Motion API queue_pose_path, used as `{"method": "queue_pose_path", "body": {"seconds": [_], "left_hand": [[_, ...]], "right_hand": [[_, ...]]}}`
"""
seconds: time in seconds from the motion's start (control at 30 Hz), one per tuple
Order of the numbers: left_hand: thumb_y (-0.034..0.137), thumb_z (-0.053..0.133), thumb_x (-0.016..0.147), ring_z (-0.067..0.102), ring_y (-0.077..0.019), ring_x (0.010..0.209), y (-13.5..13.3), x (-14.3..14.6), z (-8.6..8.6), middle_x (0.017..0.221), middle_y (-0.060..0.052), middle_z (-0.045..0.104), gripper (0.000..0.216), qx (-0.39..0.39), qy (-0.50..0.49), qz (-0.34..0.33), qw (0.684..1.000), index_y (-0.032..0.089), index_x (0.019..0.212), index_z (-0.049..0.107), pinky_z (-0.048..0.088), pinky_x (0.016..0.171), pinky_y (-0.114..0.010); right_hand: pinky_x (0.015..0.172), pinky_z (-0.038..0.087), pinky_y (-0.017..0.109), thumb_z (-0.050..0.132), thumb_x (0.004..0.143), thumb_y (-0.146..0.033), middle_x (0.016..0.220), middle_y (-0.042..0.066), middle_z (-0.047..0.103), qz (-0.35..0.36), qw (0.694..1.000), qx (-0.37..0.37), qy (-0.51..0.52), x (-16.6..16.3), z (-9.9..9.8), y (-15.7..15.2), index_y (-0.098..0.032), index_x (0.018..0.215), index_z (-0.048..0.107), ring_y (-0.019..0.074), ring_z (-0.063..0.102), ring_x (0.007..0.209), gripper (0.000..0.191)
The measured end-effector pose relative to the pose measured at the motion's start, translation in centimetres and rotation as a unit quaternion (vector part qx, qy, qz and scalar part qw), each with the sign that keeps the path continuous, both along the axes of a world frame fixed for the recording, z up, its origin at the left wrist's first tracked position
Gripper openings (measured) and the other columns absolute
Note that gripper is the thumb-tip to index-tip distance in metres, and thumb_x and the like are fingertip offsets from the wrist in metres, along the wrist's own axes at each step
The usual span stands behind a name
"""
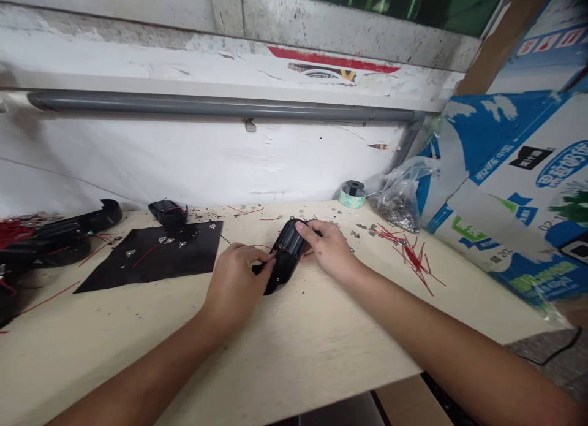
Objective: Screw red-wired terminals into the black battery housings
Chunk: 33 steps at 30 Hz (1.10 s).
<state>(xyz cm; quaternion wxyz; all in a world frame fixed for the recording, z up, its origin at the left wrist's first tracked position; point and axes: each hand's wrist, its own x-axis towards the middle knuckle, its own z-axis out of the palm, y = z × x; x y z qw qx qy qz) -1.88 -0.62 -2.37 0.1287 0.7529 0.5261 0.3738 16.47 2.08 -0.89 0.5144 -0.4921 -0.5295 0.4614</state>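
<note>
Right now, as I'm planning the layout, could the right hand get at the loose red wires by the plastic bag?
Probably yes: nothing visible blocks the right hand from the red wires, though it would likely need to release the black case first.

single head-worn view, facing forward and down, across a tabletop [321, 340] toward a wall [174, 156], hands [236, 279] near centre

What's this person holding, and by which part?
A black plastic housing: the right hand grips its far end. The left hand is at its left side; its hold is unclear.
</note>
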Motion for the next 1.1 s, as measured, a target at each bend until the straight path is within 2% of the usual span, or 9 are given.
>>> {"method": "queue_pose_path", "body": {"seconds": [0.2,0.33,0.43,0.6,0.77,0.9,0.97,1.1], "left_hand": [[0.024,0.063,0.083,0.059,-0.0264,0.101,0.3,0.1,-0.7,0.092,-0.003,0.075,0.014,-0.007,-0.028,-0.007,1.0,0.025,0.081,0.077,0.049,0.089,-0.042],[0.027,0.063,0.084,0.051,-0.0294,0.102,0.2,0.2,-0.9,0.099,-0.007,0.07,0.018,0.05,0.031,-0.01,0.998,0.028,0.091,0.079,0.045,0.089,-0.047],[0.031,0.061,0.086,0.046,-0.0284,0.097,-0.1,0.2,-0.6,0.103,-0.008,0.062,0.019,0.079,0.068,0.01,0.994,0.031,0.087,0.08,0.041,0.089,-0.049],[0.026,0.055,0.086,0.045,-0.0285,0.101,-0.7,0.5,-0.3,0.107,-0.008,0.058,0.023,0.047,0.068,-0.01,0.997,0.027,0.085,0.078,0.037,0.092,-0.051],[0.026,0.054,0.085,0.046,-0.0294,0.102,-0.9,0.7,0.0,0.11,-0.007,0.058,0.025,0.001,0.055,-0.021,0.998,0.029,0.095,0.077,0.037,0.09,-0.053],[0.033,0.053,0.088,0.049,-0.0306,0.105,-0.2,-0.2,0.9,0.106,-0.007,0.061,0.025,-0.003,0.029,-0.004,1.0,0.026,0.08,0.075,0.037,0.091,-0.053],[0.03,0.052,0.091,0.054,-0.0271,0.102,0.3,-0.9,1.3,0.103,-0.007,0.063,0.022,0.031,0.008,-0.034,0.999,0.025,0.09,0.073,0.039,0.092,-0.049],[0.02,0.049,0.093,0.059,-0.0211,0.098,0.7,-1.7,1.8,0.103,-0.007,0.067,0.027,0.072,0.044,-0.179,0.98,0.024,0.111,0.069,0.045,0.091,-0.039]], "right_hand": [[0.049,0.059,0.029,0.069,0.081,-0.048,0.06,0.003,0.063,0.002,1.0,-0.02,0.02,0.3,-0.2,0.2,-0.017,0.065,0.055,0.0159,0.062,0.052,0.038],[0.049,0.058,0.027,0.069,0.079,-0.05,0.061,0.003,0.063,-0.008,1.0,-0.007,0.021,0.5,-0.5,0.5,-0.017,0.065,0.055,0.0158,0.062,0.053,0.039],[0.05,0.059,0.03,0.07,0.077,-0.053,0.061,0.003,0.063,-0.007,1.0,-0.005,0.028,0.6,-0.7,0.7,-0.017,0.065,0.056,0.016,0.061,0.052,0.041],[0.05,0.06,0.034,0.071,0.076,-0.053,0.061,0.004,0.063,0.017,0.999,-0.02,0.041,0.9,-1.2,1.1,-0.016,0.067,0.058,0.0171,0.06,0.051,0.04],[0.049,0.059,0.034,0.071,0.077,-0.053,0.067,0.007,0.067,0.036,0.997,-0.035,0.06,1.4,-1.7,1.5,-0.014,0.074,0.064,0.0183,0.062,0.053,0.039],[0.047,0.057,0.03,0.071,0.079,-0.047,0.073,0.008,0.07,0.079,0.99,-0.075,0.091,1.2,-1.4,1.3,-0.014,0.079,0.067,0.0167,0.062,0.052,0.033],[0.045,0.055,0.028,0.071,0.08,-0.045,0.072,0.007,0.07,0.115,0.986,-0.088,0.085,0.9,-1.1,0.9,-0.015,0.081,0.069,0.0162,0.062,0.052,0.03],[0.043,0.054,0.024,0.069,0.081,-0.049,0.068,0.004,0.068,0.167,0.981,-0.092,0.035,0.5,-0.9,0.3,-0.016,0.082,0.07,0.0158,0.064,0.053,0.033]]}}
